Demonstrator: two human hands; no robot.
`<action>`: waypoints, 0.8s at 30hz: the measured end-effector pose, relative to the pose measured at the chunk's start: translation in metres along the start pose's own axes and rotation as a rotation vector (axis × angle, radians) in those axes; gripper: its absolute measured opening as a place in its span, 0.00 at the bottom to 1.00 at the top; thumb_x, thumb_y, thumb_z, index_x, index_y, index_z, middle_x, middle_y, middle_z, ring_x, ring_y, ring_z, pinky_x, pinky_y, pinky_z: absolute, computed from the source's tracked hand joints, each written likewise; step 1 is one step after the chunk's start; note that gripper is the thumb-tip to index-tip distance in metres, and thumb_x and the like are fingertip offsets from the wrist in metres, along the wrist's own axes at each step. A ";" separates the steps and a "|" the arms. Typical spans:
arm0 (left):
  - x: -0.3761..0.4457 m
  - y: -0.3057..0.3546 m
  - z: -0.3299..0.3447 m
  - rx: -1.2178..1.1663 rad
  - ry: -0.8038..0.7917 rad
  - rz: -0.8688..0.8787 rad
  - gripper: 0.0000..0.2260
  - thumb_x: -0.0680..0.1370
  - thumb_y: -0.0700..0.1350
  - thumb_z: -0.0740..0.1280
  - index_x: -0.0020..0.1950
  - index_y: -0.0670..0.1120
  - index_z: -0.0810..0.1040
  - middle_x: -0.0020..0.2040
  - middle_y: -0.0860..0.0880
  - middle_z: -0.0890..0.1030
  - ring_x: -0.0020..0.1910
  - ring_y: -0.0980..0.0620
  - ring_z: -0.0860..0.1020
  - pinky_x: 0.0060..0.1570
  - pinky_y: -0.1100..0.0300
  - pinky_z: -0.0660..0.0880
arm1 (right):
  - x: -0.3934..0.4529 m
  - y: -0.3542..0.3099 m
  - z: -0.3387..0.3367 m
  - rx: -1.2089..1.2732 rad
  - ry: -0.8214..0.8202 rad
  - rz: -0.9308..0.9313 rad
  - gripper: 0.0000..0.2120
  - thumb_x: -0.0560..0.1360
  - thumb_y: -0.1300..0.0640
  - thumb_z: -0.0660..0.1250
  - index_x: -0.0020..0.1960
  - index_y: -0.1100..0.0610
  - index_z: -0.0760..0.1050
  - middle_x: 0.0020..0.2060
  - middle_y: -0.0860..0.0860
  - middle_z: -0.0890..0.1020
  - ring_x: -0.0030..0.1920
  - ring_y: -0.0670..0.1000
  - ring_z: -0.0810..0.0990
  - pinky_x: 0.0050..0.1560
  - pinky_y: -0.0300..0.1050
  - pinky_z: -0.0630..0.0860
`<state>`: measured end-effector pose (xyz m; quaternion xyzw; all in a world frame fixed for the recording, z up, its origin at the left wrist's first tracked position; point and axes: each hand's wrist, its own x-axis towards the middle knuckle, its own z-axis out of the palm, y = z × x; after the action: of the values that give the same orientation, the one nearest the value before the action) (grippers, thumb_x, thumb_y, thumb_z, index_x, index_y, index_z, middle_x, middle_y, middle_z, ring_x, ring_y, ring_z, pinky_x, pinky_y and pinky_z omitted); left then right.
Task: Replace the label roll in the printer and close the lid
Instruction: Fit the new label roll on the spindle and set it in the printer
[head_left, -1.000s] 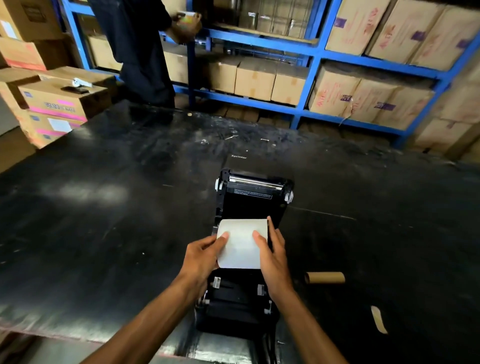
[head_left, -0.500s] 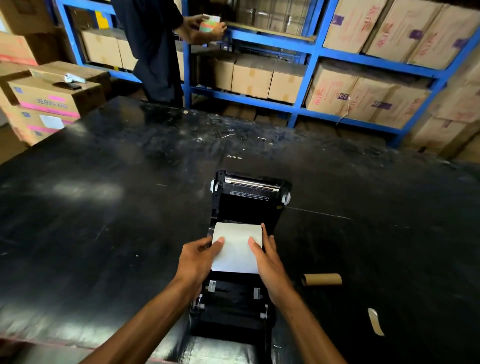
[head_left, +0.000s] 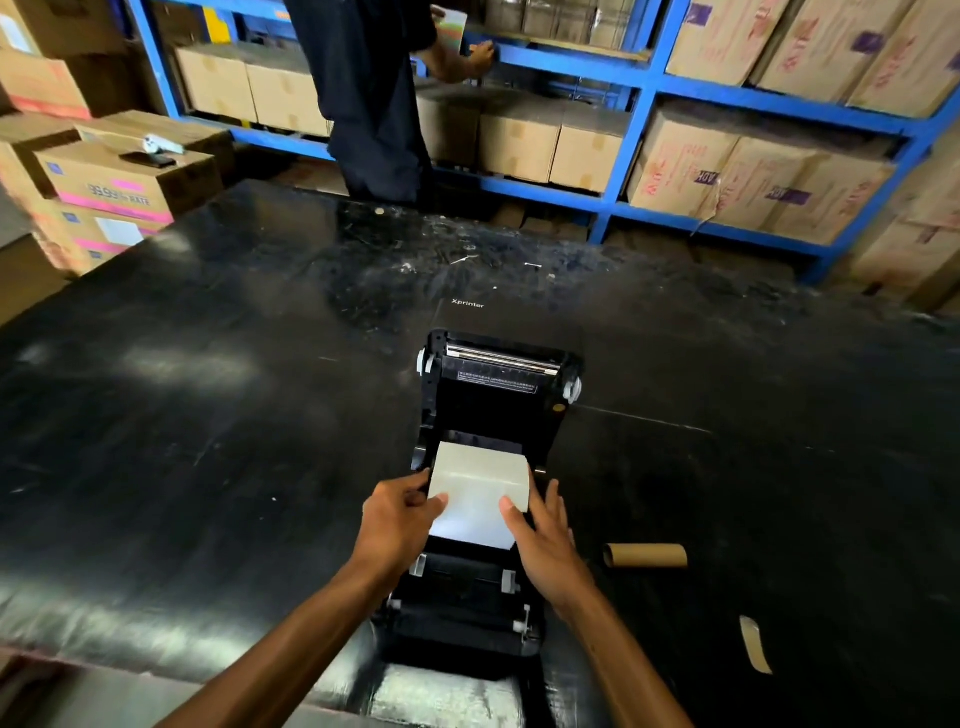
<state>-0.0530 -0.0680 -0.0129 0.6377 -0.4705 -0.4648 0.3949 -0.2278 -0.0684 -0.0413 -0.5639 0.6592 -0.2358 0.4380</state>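
Two hands on the label roll (head_left: 480, 491) at 6 o'clock, over the open bay of the black label printer (head_left: 470, 592). Left hand (head_left: 397, 525) pinching the left edge of the white sheet, thumb on top; right hand (head_left: 543, 540) flat against the right edge, thumb tip on the paper, fingers extended, not clenched. Roll seated between the bay walls, loose end pulled toward 6, matte white, glare on the near half.

Lid (head_left: 498, 387) flipped back toward 12, glossy black plastic, metal bar along its far edge, white tabs on both sides.

Printer front overhanging the near edge of the table (head_left: 208, 441). Tabletop black, shiny, scuffed, dusty streaks near 12. Wide bare surface at 9 and at 3.

Empty cardboard core (head_left: 645, 555) lying on its side at 4, just beside the right wrist, apart from the printer. Curled backing strip (head_left: 756, 644) near 5, by the table edge.

Blue steel racking (head_left: 634, 130) with cardboard cartons (head_left: 691, 171) at 12 to 2. Second person (head_left: 363, 93) standing at 12 against the far table edge. Stacked cartons at 10.
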 end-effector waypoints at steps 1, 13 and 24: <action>0.000 -0.001 0.000 0.016 0.002 0.004 0.13 0.76 0.40 0.68 0.60 0.48 0.81 0.45 0.48 0.86 0.46 0.53 0.83 0.52 0.63 0.75 | 0.000 0.000 0.000 -0.020 -0.001 -0.012 0.28 0.78 0.38 0.51 0.74 0.37 0.45 0.77 0.47 0.37 0.76 0.49 0.34 0.75 0.58 0.34; 0.014 -0.006 -0.008 0.155 0.104 0.050 0.14 0.71 0.56 0.70 0.42 0.46 0.84 0.33 0.50 0.81 0.33 0.57 0.78 0.40 0.57 0.76 | -0.007 -0.001 0.005 -0.002 0.146 -0.076 0.31 0.75 0.43 0.63 0.74 0.39 0.54 0.78 0.49 0.48 0.77 0.50 0.42 0.74 0.57 0.40; 0.016 -0.026 -0.016 0.197 -0.017 0.268 0.14 0.70 0.50 0.75 0.53 0.46 0.84 0.36 0.46 0.85 0.32 0.55 0.80 0.38 0.57 0.80 | -0.019 -0.004 0.015 0.096 0.558 -0.014 0.11 0.68 0.51 0.74 0.36 0.59 0.79 0.63 0.55 0.75 0.66 0.53 0.70 0.69 0.55 0.61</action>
<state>-0.0299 -0.0760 -0.0370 0.6012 -0.5978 -0.3649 0.3848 -0.2134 -0.0483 -0.0399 -0.4603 0.7385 -0.4159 0.2641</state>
